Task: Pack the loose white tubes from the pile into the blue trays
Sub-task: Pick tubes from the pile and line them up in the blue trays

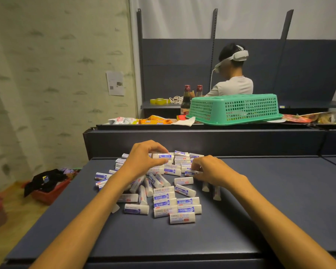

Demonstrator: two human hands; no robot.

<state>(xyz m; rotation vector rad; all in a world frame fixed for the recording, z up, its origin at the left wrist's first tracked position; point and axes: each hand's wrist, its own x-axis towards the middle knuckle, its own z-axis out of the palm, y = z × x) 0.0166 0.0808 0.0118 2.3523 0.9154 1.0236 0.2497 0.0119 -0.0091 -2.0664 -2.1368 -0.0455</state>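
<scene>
A pile of several loose white tubes [164, 199] with blue labels lies spread on the dark blue table [260, 200]. My left hand [144, 159] is raised over the far side of the pile and pinches one white tube [162, 156] between thumb and fingers. My right hand [211, 169] rests low at the pile's right side, its fingers curled round another tube [190, 172] that lies on the table. No blue trays are in view.
A raised dark ledge [202, 140] runs behind the pile. Beyond it sit an upturned green basket [235, 108], snack packets [140, 120] and bottles [185, 100]. A person with a headset [231, 74] sits at the back. A red bin [49, 191] stands on the floor at left.
</scene>
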